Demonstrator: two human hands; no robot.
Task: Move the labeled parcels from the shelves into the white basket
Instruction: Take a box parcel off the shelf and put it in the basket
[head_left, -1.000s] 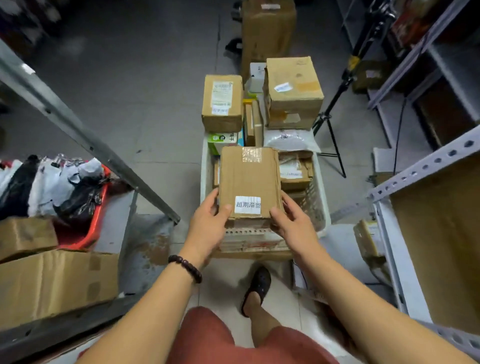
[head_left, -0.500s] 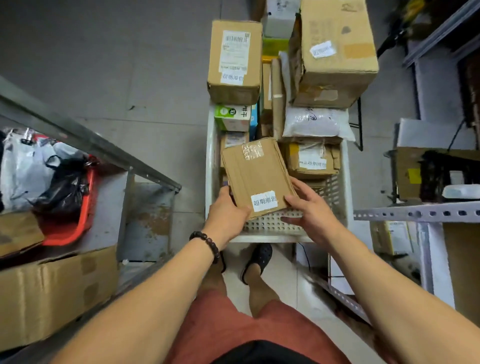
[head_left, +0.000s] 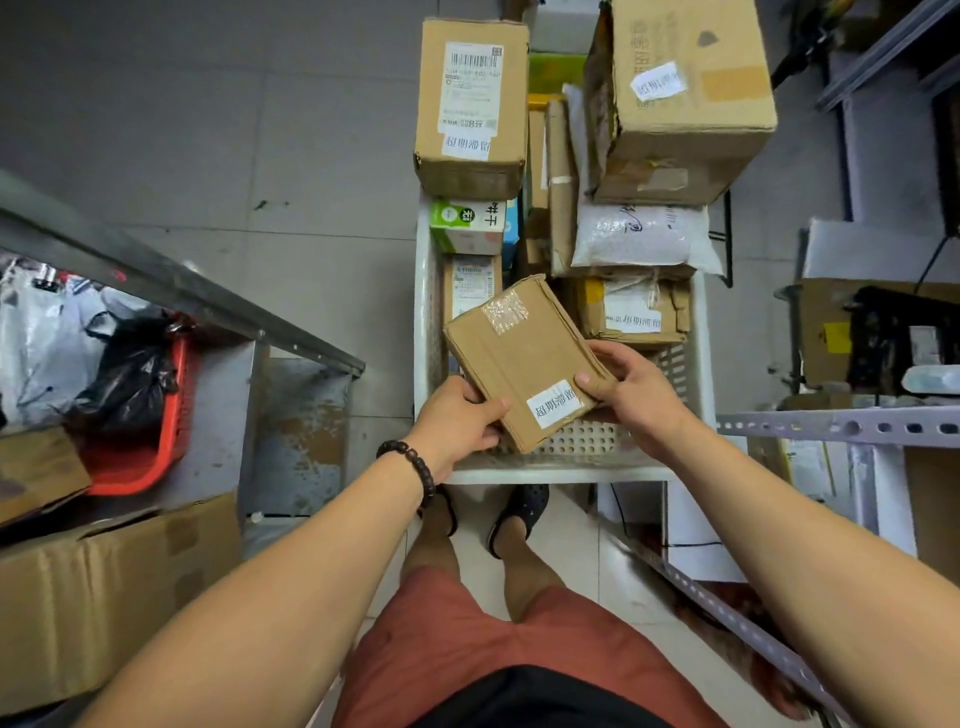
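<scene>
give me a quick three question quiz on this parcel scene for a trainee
1. True or false: both the left hand and the right hand grip the flat parcel.
2. The parcel is held over: A a red crate; B the white basket; C the bare floor.
3. Fill in: the bead bracelet is on the ____ wrist.
Key: 1 true; 2 B; 3 left.

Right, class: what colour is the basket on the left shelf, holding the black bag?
Red; the head view shows the basket holding the black bag.
</scene>
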